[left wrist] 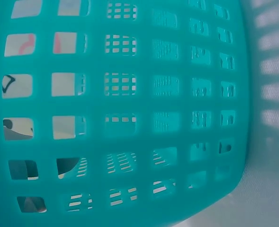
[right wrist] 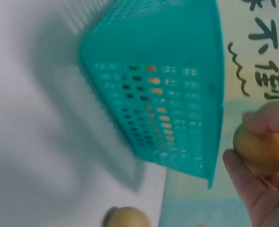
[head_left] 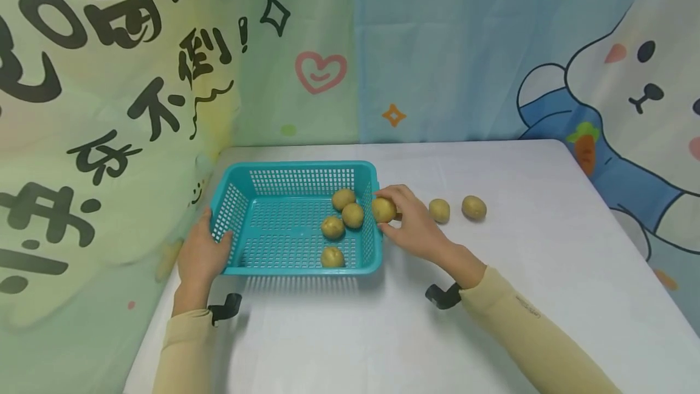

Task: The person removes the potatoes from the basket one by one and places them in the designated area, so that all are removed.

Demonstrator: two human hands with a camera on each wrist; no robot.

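A turquoise plastic basket [head_left: 284, 270] with lattice walls sits on the table, with several potatoes [head_left: 352, 216] in its right half. My left hand [head_left: 205, 254] grips the basket's left rim, thumb on the inner side. In the left wrist view the lattice wall [left wrist: 144, 101] fills most of the picture. Between thumb and fingers my right hand [head_left: 412, 224] pinches a potato [head_left: 384, 210] at the basket's right rim. The right wrist view shows this potato [right wrist: 261, 150] held higher than the table, beside the rim.
Right of the basket, two potatoes [head_left: 439, 210] [head_left: 473, 207] lie on the white table [head_left: 350, 333]; a sliver of another shows behind my right hand. Printed cloth [head_left: 437, 47] hangs behind the table and along its left side. Black wrist mounts [head_left: 444, 297] stick out from both wrists.
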